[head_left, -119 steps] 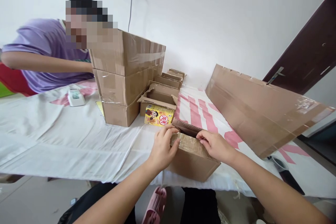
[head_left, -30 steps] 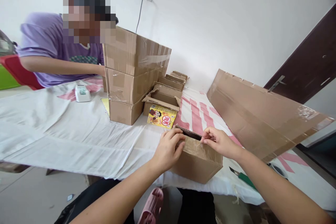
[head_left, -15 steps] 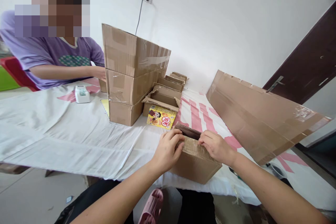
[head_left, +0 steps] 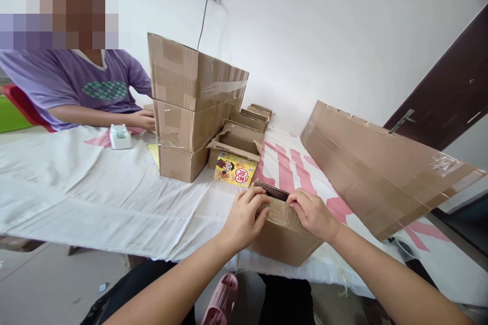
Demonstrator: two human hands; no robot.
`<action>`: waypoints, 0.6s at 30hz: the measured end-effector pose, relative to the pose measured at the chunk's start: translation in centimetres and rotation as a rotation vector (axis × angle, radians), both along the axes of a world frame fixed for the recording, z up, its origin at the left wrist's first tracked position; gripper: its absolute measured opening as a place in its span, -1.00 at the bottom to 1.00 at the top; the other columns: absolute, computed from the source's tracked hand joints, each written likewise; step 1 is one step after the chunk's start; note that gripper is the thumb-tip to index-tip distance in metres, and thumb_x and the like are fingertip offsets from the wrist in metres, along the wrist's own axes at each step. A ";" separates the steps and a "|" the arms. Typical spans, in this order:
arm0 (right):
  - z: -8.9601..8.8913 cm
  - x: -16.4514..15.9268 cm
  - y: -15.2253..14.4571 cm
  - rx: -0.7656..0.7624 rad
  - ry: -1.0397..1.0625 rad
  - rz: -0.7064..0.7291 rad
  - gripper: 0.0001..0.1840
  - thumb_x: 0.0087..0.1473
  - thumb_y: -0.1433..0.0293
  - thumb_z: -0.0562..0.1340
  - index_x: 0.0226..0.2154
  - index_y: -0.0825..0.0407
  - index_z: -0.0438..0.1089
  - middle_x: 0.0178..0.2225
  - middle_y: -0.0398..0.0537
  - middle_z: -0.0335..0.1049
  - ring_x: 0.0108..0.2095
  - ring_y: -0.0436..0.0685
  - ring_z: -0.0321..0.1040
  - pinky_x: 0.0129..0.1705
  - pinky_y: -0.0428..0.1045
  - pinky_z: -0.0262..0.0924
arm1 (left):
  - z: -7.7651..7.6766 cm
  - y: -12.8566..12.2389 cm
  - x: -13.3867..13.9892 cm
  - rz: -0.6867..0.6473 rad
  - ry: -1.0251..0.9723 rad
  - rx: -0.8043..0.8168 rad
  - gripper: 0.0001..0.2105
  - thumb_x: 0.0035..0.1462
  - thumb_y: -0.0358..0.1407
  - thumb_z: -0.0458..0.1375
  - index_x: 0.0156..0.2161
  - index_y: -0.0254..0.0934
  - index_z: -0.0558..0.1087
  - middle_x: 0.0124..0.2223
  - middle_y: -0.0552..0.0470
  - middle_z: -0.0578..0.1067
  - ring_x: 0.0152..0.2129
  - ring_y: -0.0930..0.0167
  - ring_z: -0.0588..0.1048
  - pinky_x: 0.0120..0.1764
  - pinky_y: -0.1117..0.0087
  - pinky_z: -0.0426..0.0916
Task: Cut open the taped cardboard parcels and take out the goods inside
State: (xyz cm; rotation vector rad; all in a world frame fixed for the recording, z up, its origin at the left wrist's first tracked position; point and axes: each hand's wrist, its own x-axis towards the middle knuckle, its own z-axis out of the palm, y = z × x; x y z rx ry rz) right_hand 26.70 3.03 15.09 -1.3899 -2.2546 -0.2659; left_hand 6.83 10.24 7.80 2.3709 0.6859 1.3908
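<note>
A small brown cardboard box (head_left: 285,244) sits at the table's near edge, its top partly open with a dark gap behind the front flap. My left hand (head_left: 246,216) is closed on the flap's left end, fingers curled over the edge. At the flap's right end, my right hand (head_left: 310,213) pinches the cardboard between thumb and fingers. Just beyond the box lies a yellow snack box (head_left: 235,170) with a cartoon figure and red lettering. It rests against an open cardboard box (head_left: 240,142) with raised flaps.
Taped cartons (head_left: 175,117) are stacked left of centre, with several open boxes behind. A large cardboard sheet (head_left: 381,162) leans on the right. Tape in a white dispenser (head_left: 121,137) stands near a person in a purple shirt (head_left: 102,86). A white cloth (head_left: 114,203) covers the table.
My hands keep nearly the same hold on the box flap. The person at the left has leaned left and lowered a forearm onto the table beside the stacked cartons.
</note>
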 end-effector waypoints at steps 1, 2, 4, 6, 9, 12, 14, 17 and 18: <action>-0.1 0.0 0.0 0.005 0.005 -0.002 -0.84 0.21 0.49 0.03 -0.34 -0.02 0.27 -0.40 -0.10 0.39 -0.40 0.06 0.35 -0.35 -0.04 0.25 | 0.0 0.0 0.0 -0.001 0.001 0.001 -0.86 0.19 -0.40 0.04 -0.16 -0.21 0.38 -0.05 -0.06 0.44 -0.04 0.26 0.41 -0.02 0.16 0.28; -0.1 -0.1 0.0 0.011 0.015 -0.006 -0.84 0.22 0.49 0.03 -0.34 -0.02 0.27 -0.40 -0.10 0.39 -0.41 0.05 0.35 -0.35 -0.04 0.25 | 0.0 0.0 0.0 0.000 0.003 0.001 -0.86 0.19 -0.40 0.04 -0.16 -0.21 0.38 -0.04 -0.06 0.44 -0.04 0.26 0.41 -0.02 0.16 0.28; -0.2 -0.1 0.0 0.021 0.042 -0.019 -0.84 0.22 0.48 0.03 -0.33 -0.02 0.27 -0.40 -0.11 0.39 -0.41 0.05 0.36 -0.35 -0.05 0.25 | 0.0 0.0 0.0 0.003 0.007 0.001 -0.86 0.20 -0.39 0.03 -0.15 -0.21 0.38 -0.04 -0.06 0.44 -0.04 0.27 0.41 -0.02 0.16 0.27; -0.2 -0.2 0.0 0.020 0.074 -0.038 -0.84 0.21 0.48 0.03 -0.33 -0.03 0.27 -0.39 -0.11 0.39 -0.39 0.05 0.37 -0.34 -0.04 0.25 | 0.1 -0.1 0.0 0.005 0.009 0.003 -0.86 0.20 -0.39 0.03 -0.15 -0.20 0.37 -0.04 -0.07 0.44 -0.04 0.27 0.41 -0.02 0.16 0.27; -0.2 -0.4 0.0 0.000 0.123 -0.072 -0.86 0.19 0.48 0.06 -0.33 -0.04 0.28 -0.38 -0.11 0.41 -0.37 0.07 0.38 -0.32 -0.03 0.26 | 0.1 -0.1 0.0 0.003 0.007 0.009 -0.85 0.19 -0.40 0.03 -0.15 -0.21 0.38 -0.04 -0.07 0.44 -0.05 0.27 0.42 -0.02 0.17 0.28; -0.1 -0.5 -0.3 -0.017 0.193 -0.107 -0.87 0.17 0.48 0.07 -0.34 -0.03 0.29 -0.38 -0.11 0.42 -0.37 0.07 0.37 -0.31 -0.02 0.26 | 0.2 0.0 -0.1 -0.002 0.003 0.020 -0.86 0.19 -0.39 0.04 -0.15 -0.20 0.38 -0.03 -0.07 0.44 -0.04 0.27 0.41 -0.03 0.17 0.28; -0.2 -0.5 -0.8 -0.023 0.243 -0.124 -0.87 0.17 0.48 0.07 -0.35 -0.04 0.28 -0.40 -0.12 0.40 -0.38 0.07 0.36 -0.33 -0.03 0.26 | 0.2 0.0 -0.2 -0.005 0.000 0.033 -0.86 0.20 -0.39 0.04 -0.14 -0.20 0.38 -0.03 -0.07 0.44 -0.04 0.27 0.42 -0.03 0.17 0.29; -0.4 -0.2 -1.9 -0.024 0.299 -0.125 -0.87 0.18 0.45 0.07 -0.37 -0.04 0.27 -0.40 -0.13 0.38 -0.38 0.06 0.34 -0.34 -0.03 0.25 | 0.2 -0.2 -0.3 -0.012 -0.001 0.053 -0.85 0.19 -0.40 0.05 -0.13 -0.20 0.36 -0.01 -0.07 0.44 -0.03 0.27 0.42 -0.01 0.17 0.27; -0.5 0.0 -2.4 -0.022 0.312 -0.119 -0.87 0.18 0.45 0.07 -0.37 -0.04 0.27 -0.40 -0.13 0.37 -0.37 0.06 0.34 -0.33 -0.03 0.24 | 0.2 -0.3 -0.3 -0.019 0.003 0.060 -0.84 0.20 -0.40 0.05 -0.12 -0.20 0.36 0.00 -0.08 0.43 -0.02 0.26 0.41 0.00 0.16 0.27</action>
